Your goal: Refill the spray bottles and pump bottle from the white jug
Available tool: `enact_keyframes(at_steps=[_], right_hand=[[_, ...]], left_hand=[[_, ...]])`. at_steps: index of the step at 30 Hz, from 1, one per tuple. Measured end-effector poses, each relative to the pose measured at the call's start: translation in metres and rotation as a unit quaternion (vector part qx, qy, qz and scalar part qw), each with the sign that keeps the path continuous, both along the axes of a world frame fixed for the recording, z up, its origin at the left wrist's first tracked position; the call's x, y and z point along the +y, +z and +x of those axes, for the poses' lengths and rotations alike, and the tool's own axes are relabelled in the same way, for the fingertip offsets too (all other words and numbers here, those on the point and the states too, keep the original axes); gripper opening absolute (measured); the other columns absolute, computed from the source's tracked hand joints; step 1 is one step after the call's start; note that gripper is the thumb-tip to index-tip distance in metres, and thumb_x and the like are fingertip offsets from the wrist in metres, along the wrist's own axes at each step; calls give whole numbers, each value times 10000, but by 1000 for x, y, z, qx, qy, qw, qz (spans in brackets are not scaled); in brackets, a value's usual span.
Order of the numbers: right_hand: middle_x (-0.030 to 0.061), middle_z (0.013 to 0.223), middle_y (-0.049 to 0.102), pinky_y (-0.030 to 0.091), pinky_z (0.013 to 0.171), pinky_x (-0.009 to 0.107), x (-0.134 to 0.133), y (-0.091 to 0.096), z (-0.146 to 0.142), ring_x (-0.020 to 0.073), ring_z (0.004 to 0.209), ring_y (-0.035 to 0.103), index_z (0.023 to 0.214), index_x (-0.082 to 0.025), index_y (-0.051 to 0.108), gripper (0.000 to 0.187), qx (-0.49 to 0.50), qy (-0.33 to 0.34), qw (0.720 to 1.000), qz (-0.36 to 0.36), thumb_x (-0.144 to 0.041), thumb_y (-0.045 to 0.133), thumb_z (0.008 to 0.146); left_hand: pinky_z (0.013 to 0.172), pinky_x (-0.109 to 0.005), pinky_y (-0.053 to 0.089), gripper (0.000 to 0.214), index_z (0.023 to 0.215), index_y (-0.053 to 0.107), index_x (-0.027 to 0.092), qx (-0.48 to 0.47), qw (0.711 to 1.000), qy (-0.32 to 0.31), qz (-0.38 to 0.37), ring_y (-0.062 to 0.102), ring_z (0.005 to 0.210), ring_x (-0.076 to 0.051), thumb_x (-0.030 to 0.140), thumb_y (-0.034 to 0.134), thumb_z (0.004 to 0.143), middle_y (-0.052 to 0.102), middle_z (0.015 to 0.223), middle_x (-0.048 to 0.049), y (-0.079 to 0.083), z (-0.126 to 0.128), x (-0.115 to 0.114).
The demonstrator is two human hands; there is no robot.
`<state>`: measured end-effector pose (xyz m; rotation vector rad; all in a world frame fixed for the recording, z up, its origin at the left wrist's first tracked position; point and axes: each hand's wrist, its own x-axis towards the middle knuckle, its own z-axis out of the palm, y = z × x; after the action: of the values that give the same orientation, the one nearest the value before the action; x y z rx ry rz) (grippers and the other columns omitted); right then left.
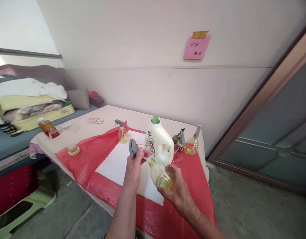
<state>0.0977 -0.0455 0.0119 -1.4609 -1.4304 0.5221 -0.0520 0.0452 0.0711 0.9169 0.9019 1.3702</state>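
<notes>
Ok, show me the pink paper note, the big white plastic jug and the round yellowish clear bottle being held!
Pink paper note [197, 48]: head view, middle of the paper.
White plastic jug [159, 138]: head view, its main body.
Held clear bottle [160, 174]: head view, its rounded side.

A square pink paper note with dark handwriting [196, 48] is hanging on the pale wall [143, 39] at 1 o'clock. A dark glass panel in a brown frame [274, 146] is standing at 3 o'clock. Around 9 o'clock, a clear plastic bottle of amber liquid with a red label [48, 128] is sitting on the desk [115, 113], while a cream ribbed plastic basket [47, 116] is holding crumpled fabric beyond it, near a grey cushion [79, 98]. A pale-green plastic stool [44, 199] is standing at 8 o'clock.
</notes>
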Motion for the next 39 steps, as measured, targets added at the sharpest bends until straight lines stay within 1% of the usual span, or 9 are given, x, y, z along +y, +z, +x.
enact_keyframes(at_steps=[7, 16, 23, 26, 29, 33, 34, 36, 39], right_hand=[[115, 1312, 460, 445, 1004, 451, -14, 8, 14, 292, 1216, 456, 1339, -237, 408, 643, -124, -17, 977, 174, -295, 698, 768], [128, 1263, 486, 474, 948, 444, -17, 13, 18, 297, 1145, 487, 1340, -200, 396, 744, -152, -55, 971, 175, -204, 713, 667], [135, 1255, 501, 468, 938, 459, -14, 13, 20, 306, 1139, 485, 1334, -181, 420, 778, -151, -62, 973, 165, -190, 750, 630], [113, 1243, 526, 434, 966, 460, -15, 18, 19, 304, 1147, 488, 1283, -194, 496, 714, -67, -60, 987, 132, -184, 742, 613], [88, 1151, 586, 450, 920, 415, -16, 23, 19, 278, 1055, 551, 1200, -189, 563, 605, 164, -11, 986, 26, -255, 740, 625], [91, 1073, 633, 469, 817, 332, -16, 21, 20, 241, 965, 598, 1170, -152, 582, 533, 485, 129, 860, -89, -432, 711, 735], [93, 1083, 631, 465, 811, 321, -15, 19, 20, 238, 972, 598, 1175, -148, 580, 539, 519, 149, 836, -97, -447, 712, 747], [100, 1101, 622, 461, 795, 314, -15, 16, 20, 234, 967, 595, 1170, -145, 574, 548, 537, 157, 822, -107, -480, 719, 761], [101, 1125, 601, 463, 797, 321, -13, 14, 16, 227, 987, 576, 1171, -166, 537, 549, 490, 129, 858, -88, -560, 660, 810]], left_hand=[[891, -386, 471, 338, 823, 692, 153, -89, 991, -99, -27, 662, 936, -243, 485, 688, 756, 715, 929, -124, 3, 32, -23], [869, -361, 469, 309, 793, 652, 148, -125, 982, -106, -98, 666, 916, -229, 456, 659, 764, 721, 931, -103, 2, 45, -26], [871, -369, 463, 276, 790, 639, 157, -96, 984, -108, -103, 664, 924, -231, 431, 650, 762, 722, 953, -98, -2, 55, -29], [879, -375, 461, 251, 754, 623, 167, -89, 985, -100, -110, 656, 968, -243, 416, 651, 752, 720, 958, -87, -2, 57, -30], [874, -371, 465, 225, 701, 600, 171, -81, 983, -107, -122, 649, 998, -250, 387, 646, 745, 721, 956, -81, -1, 58, -31], [824, -354, 486, 221, 668, 589, 164, -66, 983, -114, -125, 666, 921, -241, 367, 663, 716, 723, 860, -77, -1, 60, -33], [804, -349, 493, 228, 662, 585, 163, -61, 985, -101, -124, 672, 887, -239, 370, 670, 706, 719, 819, -73, -2, 61, -34], [764, -341, 503, 245, 653, 576, 161, -55, 989, -60, -122, 677, 818, -232, 381, 678, 688, 706, 748, -65, -5, 62, -34], [719, -332, 511, 254, 661, 559, 164, -57, 991, 12, -119, 678, 747, -222, 383, 685, 671, 694, 713, -57, -6, 60, -31]])
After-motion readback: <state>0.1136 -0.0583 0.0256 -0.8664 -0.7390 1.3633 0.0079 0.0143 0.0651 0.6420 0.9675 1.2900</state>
